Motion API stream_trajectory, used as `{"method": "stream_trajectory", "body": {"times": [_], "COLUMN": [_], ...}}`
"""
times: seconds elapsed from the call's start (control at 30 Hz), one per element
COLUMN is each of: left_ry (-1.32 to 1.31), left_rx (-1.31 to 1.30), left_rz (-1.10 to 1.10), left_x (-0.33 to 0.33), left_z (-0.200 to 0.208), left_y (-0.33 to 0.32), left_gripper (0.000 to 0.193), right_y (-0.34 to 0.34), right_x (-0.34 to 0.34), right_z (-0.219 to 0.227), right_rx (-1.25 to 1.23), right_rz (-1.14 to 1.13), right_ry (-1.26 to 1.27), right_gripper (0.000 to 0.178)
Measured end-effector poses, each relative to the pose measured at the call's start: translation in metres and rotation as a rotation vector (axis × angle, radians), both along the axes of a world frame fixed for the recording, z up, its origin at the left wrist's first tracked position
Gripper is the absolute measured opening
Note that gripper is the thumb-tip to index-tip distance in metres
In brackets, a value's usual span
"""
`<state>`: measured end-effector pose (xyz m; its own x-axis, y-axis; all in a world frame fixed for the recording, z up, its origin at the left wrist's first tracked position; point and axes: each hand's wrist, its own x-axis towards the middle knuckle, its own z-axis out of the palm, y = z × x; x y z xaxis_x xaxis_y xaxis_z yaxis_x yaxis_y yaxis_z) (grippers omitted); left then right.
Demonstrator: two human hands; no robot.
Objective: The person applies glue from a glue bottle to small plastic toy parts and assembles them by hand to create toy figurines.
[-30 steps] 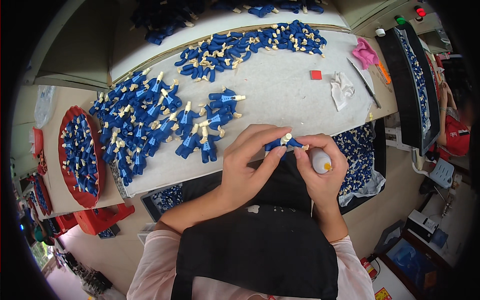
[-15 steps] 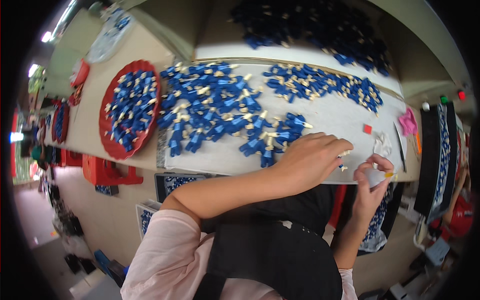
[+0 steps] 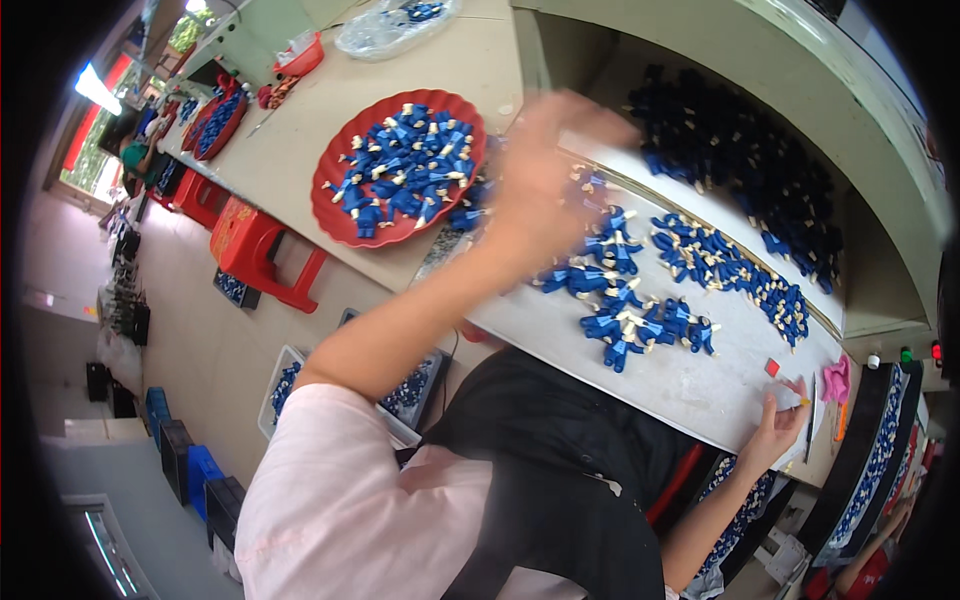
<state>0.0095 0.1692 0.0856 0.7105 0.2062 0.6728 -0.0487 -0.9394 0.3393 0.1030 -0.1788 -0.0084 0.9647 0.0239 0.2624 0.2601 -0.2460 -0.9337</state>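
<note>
My left hand (image 3: 550, 175) is smeared by motion above the left part of the white work surface (image 3: 700, 390), near the red scalloped tray. Whether it holds anything cannot be made out. Under and beside it lie several small blue figure pieces (image 3: 610, 325) with cream-coloured ends, partly covered by the hand and forearm. At the right end of the surface, my right hand (image 3: 777, 430) has its fingers closed round a small whitish squeeze bottle (image 3: 787, 399) with a yellow tip. A small red square (image 3: 772, 367) lies just beyond that hand.
A red scalloped tray (image 3: 330, 205) full of blue pieces stands left. Along the back runs another row of pieces (image 3: 735, 265), with a dark heap (image 3: 740, 150) on the shelf behind. A pink item (image 3: 836, 381) lies far right; red stools (image 3: 245, 245) stand on the floor.
My left hand has swung left and away from the right hand toward the tray. My right hand still grips the bottle. The whole view has turned and shifted left.
</note>
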Motion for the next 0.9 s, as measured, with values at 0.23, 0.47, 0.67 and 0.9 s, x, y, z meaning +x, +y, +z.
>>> {"method": "stream_trajectory", "body": {"times": [0.23,0.47,0.67,0.9], "left_ry": [0.146,-0.046,-0.275,-0.02], "left_rx": [-0.484,-1.316,-1.285,-1.361], "left_rz": [0.93,0.341,0.379,0.724], "left_x": [-0.175,-0.203,-0.331,-0.524], "left_z": [-0.072,-0.064,-0.067,-0.126], "left_y": [0.193,0.181,0.17,0.146], "left_gripper": [0.058,0.042,0.047,0.054], "right_y": [0.007,0.087,0.092,0.099], "right_x": [-0.038,-0.066,-0.065,-0.068], "right_z": [0.01,0.049,0.045,0.043], "right_rx": [0.11,-0.04,-0.16,-0.258], "right_rz": [-0.382,0.223,0.28,0.318], "right_ry": [-0.542,-0.486,-0.532,-0.566], "right_gripper": [0.025,0.017,0.018,0.017]}}
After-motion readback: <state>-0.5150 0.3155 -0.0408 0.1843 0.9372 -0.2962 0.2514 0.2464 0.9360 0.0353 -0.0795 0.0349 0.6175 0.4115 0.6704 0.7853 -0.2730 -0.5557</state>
